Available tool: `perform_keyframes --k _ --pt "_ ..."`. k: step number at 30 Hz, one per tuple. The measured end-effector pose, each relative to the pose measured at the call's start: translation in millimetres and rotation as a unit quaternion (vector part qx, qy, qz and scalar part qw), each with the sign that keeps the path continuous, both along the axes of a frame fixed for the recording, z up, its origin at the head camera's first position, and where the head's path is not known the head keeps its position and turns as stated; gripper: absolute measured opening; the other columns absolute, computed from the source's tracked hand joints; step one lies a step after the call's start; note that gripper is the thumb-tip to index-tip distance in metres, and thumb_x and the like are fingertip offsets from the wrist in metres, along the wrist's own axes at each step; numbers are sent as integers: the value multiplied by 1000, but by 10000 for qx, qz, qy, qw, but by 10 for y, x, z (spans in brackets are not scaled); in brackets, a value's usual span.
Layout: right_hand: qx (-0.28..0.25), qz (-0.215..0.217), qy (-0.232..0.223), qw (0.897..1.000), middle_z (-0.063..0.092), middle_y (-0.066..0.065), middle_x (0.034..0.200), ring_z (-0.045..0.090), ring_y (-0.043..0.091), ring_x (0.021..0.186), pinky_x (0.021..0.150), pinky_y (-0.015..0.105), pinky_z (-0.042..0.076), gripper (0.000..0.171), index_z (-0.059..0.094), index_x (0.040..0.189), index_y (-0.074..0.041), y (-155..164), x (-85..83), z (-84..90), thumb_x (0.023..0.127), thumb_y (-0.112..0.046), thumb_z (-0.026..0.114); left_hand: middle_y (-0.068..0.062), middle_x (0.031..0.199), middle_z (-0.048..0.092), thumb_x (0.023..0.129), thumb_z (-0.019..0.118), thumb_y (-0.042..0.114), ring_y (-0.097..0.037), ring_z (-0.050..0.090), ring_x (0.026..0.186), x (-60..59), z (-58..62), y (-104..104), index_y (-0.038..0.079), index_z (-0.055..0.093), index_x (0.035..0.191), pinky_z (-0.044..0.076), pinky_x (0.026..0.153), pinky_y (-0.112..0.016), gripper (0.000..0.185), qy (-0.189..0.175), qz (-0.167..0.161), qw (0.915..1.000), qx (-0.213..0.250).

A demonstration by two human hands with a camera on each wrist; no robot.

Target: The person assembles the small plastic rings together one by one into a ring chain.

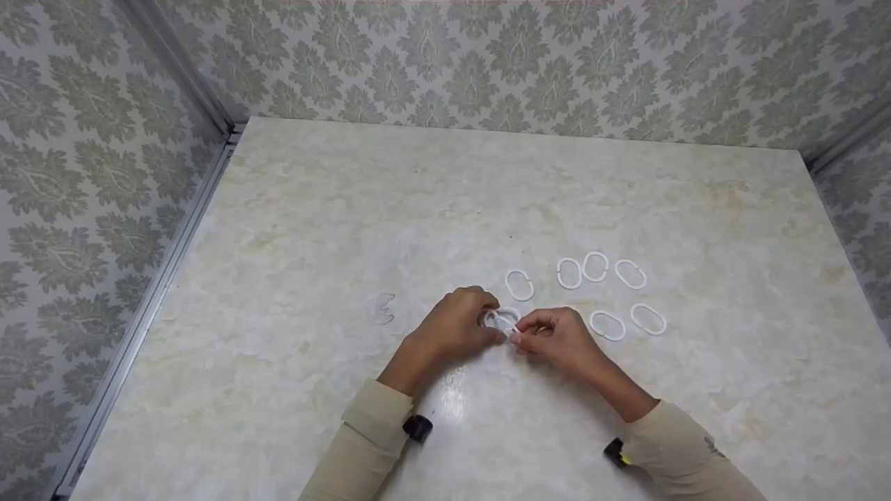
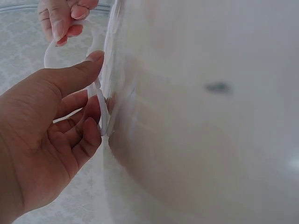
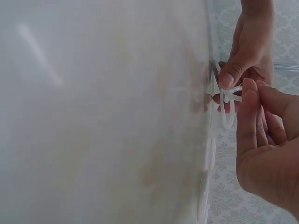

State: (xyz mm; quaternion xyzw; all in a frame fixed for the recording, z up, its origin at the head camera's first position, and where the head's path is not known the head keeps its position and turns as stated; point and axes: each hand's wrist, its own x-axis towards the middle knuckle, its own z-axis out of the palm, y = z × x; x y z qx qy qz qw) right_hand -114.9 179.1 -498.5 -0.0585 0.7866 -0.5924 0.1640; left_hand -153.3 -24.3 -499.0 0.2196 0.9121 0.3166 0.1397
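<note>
White plastic oval links, each a slim loop like a shower-curtain ring, are in and around both hands. The left hand (image 1: 454, 321) holds at least one link (image 2: 103, 114) between thumb and fingers, low over the table. From the right, the right hand (image 1: 562, 339) pinches another link (image 2: 47, 57) between thumb and fingertips. In the right wrist view, the links (image 3: 228, 122) cross each other between the hands. Whether they are hooked together is hidden by the fingers. Just beyond the hands lies a loose link (image 1: 519, 285).
More loose links lie to the right, among them a link (image 1: 649, 319) beyond the right hand. A small clear, jagged-edged piece (image 1: 383, 309) rests left of the left hand. The pale marbled table (image 1: 313, 209) meets patterned walls (image 1: 431, 62) at the back and sides.
</note>
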Motion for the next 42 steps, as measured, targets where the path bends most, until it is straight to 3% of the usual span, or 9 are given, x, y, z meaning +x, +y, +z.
perform_keyframes --k 4,10,20,24,34,42 --pt "156 241 89 9995 71 16 80 67 3 64 59 20 55 21 71 92 7 -8 24 9 82 -11 75 0 103 67 78 79 29 -13 60 92 -6 -1 -1 12 70 111 49 82 -28 38 19 -39 10000 -19" --pt "241 344 71 9991 70 13 77 66 1 62 59 18 54 22 69 88 8 -19 30 8 81 -12 78 1 100 67 77 78 26 -12 60 89 -10 -4 -1 11 70 108 49 80 -28 35 172 -103 9998 6" --pt "386 495 391 9973 70 20 77 61 1 60 57 16 50 17 70 82 2 -52 12 6 78 -12 79 2 95 66 77 76 21 -12 59 86 -10 -16 -24 13 71 103 48 77 -27 27 151 -141 9997 156" --pt "491 373 461 9970 70 21 77 59 -1 61 57 15 48 15 71 82 1 -25 -22 -19 78 -11 79 3 97 67 79 77 25 -10 60 89 6 -13 -17 14 71 103 48 79 -26 27 -44 -168 9994 291" --pt "679 -8 589 9960 73 17 85 61 -2 65 60 17 52 15 73 93 4 105 -115 -40 85 -9 73 2 98 66 78 80 25 -10 58 87 9 23 -31 12 71 106 48 77 -26 32 46 -239 9996 109" --pt "1382 -30 906 9863 71 9 85 56 3 69 64 16 46 12 74 96 -5 155 -169 4 85 -9 73 3 93 63 77 79 25 -12 56 81 -4 45 -98 13 71 104 47 73 -27 31 171 -310 9992 -158"
